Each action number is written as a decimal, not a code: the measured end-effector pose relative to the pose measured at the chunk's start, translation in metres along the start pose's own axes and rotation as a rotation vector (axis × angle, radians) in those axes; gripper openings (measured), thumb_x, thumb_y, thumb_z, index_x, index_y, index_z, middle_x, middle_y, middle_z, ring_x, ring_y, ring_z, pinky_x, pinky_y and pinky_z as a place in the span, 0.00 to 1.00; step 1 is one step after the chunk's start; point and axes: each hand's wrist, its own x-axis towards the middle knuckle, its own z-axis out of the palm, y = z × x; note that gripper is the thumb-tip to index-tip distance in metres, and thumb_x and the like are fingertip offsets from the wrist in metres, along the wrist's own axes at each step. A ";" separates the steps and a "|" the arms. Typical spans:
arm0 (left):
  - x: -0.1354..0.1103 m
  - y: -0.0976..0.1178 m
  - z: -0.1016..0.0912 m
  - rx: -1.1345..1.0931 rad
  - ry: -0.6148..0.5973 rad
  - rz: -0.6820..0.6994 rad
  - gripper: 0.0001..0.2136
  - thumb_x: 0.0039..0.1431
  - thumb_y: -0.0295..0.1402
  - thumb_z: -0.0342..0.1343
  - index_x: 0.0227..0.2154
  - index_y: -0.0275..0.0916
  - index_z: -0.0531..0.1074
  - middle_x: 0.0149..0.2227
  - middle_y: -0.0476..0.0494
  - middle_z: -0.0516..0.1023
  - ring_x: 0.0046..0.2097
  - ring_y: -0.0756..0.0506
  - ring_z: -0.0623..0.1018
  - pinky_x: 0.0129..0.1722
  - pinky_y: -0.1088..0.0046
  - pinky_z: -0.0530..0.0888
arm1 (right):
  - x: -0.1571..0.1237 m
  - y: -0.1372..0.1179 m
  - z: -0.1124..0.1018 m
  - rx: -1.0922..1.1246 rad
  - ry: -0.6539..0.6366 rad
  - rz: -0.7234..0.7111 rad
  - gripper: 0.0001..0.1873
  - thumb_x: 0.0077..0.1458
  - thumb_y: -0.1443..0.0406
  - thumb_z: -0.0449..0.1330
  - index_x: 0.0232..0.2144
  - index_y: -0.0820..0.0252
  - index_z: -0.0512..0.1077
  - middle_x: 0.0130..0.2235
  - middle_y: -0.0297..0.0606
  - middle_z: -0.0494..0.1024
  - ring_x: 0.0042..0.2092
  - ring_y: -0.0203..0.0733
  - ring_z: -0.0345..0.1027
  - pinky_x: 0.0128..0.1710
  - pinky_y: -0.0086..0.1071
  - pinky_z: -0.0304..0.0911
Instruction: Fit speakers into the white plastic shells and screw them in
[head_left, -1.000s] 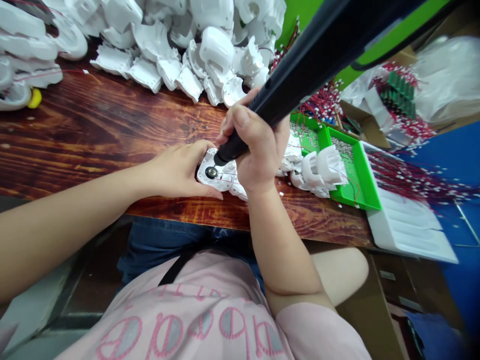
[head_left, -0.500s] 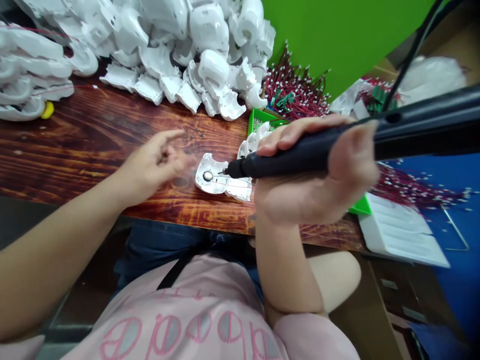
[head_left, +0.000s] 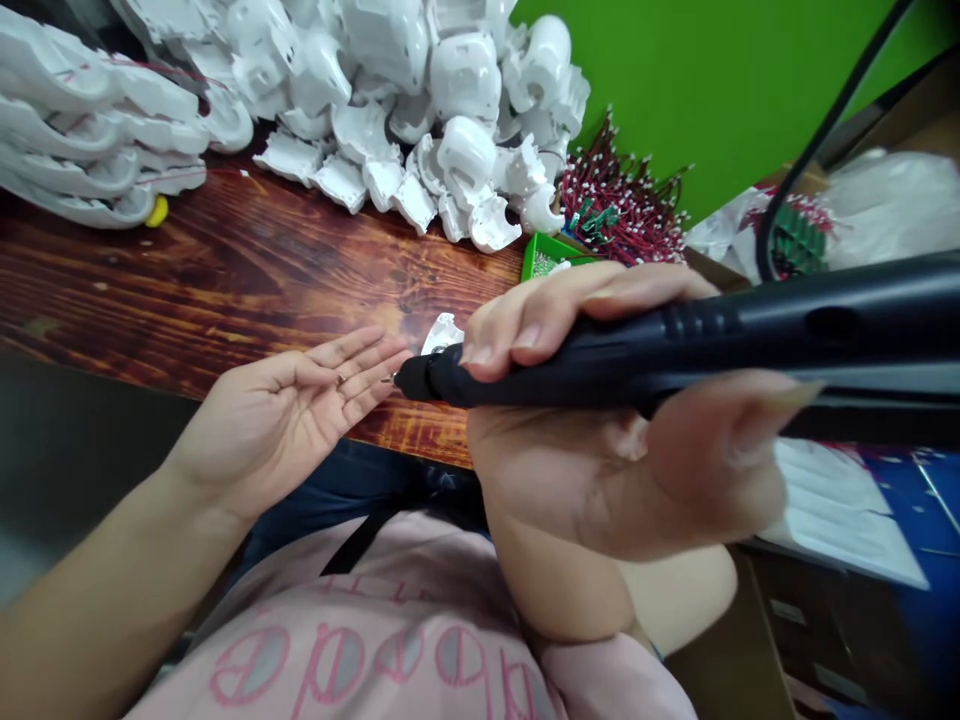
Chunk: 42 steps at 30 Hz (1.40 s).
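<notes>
My left hand [head_left: 289, 425] is held palm up with its fingers stretched out. A tiny metal piece, apparently a screw [head_left: 341, 379], lies on those fingers. Wrapped in my right hand [head_left: 592, 470] is a black electric screwdriver [head_left: 570, 350], its thumb raised along the near side. The tool's tip reaches my left fingertips, where a small shiny bit shows; whether a screw sits on it I cannot tell. Just behind the tip lies a white plastic shell part [head_left: 442, 332] on the wooden bench, mostly hidden by the screwdriver and my right hand.
White shell parts [head_left: 465, 80] are heaped along the back of the bench [head_left: 262, 270], with curved white pieces [head_left: 97, 130] stacked at left. A green tray [head_left: 540, 255] of small screws stands near red wires [head_left: 622, 190]. A black cable [head_left: 817, 140] hangs at right.
The screwdriver has moved from over the white shell toward my left hand. My left hand has turned palm up and opened flat. The view has shifted slightly.
</notes>
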 end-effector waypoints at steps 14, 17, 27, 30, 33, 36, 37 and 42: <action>-0.001 0.001 0.010 -0.198 -0.004 -0.125 0.14 0.53 0.16 0.42 0.34 0.27 0.73 0.28 0.41 0.77 0.30 0.50 0.79 0.34 0.80 0.81 | -0.016 0.021 0.010 0.163 0.140 0.079 0.19 0.61 0.46 0.53 0.27 0.50 0.61 0.25 0.28 0.67 0.25 0.37 0.67 0.28 0.39 0.70; -0.001 0.000 0.013 -0.217 -0.023 -0.135 0.14 0.54 0.16 0.42 0.33 0.26 0.74 0.30 0.39 0.79 0.32 0.49 0.80 0.36 0.78 0.81 | -0.015 0.030 0.010 0.188 0.106 0.007 0.17 0.59 0.48 0.56 0.28 0.50 0.61 0.25 0.27 0.67 0.25 0.37 0.68 0.28 0.38 0.70; 0.003 -0.003 0.014 -0.239 -0.073 -0.145 0.14 0.57 0.16 0.43 0.32 0.27 0.75 0.43 0.35 0.81 0.36 0.50 0.82 0.38 0.80 0.81 | -0.017 0.052 0.002 0.073 0.057 -0.105 0.18 0.56 0.42 0.54 0.34 0.45 0.63 0.27 0.29 0.67 0.26 0.41 0.66 0.28 0.40 0.70; 0.002 -0.003 0.014 -0.256 -0.074 -0.143 0.13 0.57 0.16 0.43 0.31 0.28 0.73 0.38 0.36 0.81 0.41 0.47 0.82 0.42 0.77 0.81 | -0.016 0.052 0.003 0.087 0.051 -0.138 0.16 0.56 0.43 0.55 0.34 0.45 0.64 0.27 0.28 0.67 0.26 0.40 0.66 0.28 0.39 0.70; 0.002 -0.003 0.014 -0.283 -0.077 -0.137 0.13 0.57 0.17 0.41 0.30 0.29 0.72 0.32 0.39 0.79 0.37 0.47 0.82 0.42 0.73 0.82 | -0.014 0.045 0.007 0.117 0.090 -0.146 0.14 0.57 0.47 0.57 0.33 0.46 0.64 0.27 0.27 0.67 0.25 0.39 0.68 0.27 0.38 0.71; 0.002 -0.003 0.015 -0.272 -0.041 -0.140 0.15 0.59 0.19 0.39 0.30 0.28 0.72 0.31 0.37 0.78 0.35 0.47 0.81 0.38 0.71 0.83 | -0.014 0.035 0.013 0.208 0.141 -0.159 0.15 0.58 0.48 0.57 0.30 0.50 0.64 0.25 0.28 0.68 0.24 0.37 0.68 0.25 0.38 0.70; 0.002 -0.003 0.015 -0.273 -0.034 -0.139 0.16 0.60 0.19 0.38 0.30 0.28 0.72 0.31 0.37 0.78 0.34 0.47 0.81 0.37 0.71 0.82 | -0.014 0.033 0.014 0.213 0.170 -0.126 0.16 0.59 0.49 0.56 0.29 0.51 0.64 0.24 0.28 0.69 0.24 0.37 0.68 0.26 0.38 0.70; 0.000 -0.006 0.015 -0.301 -0.115 -0.165 0.15 0.62 0.22 0.37 0.30 0.30 0.71 0.28 0.41 0.75 0.32 0.48 0.79 0.34 0.70 0.82 | -0.016 0.033 0.016 0.200 0.215 -0.132 0.16 0.60 0.48 0.56 0.29 0.51 0.66 0.25 0.27 0.70 0.25 0.36 0.69 0.27 0.38 0.70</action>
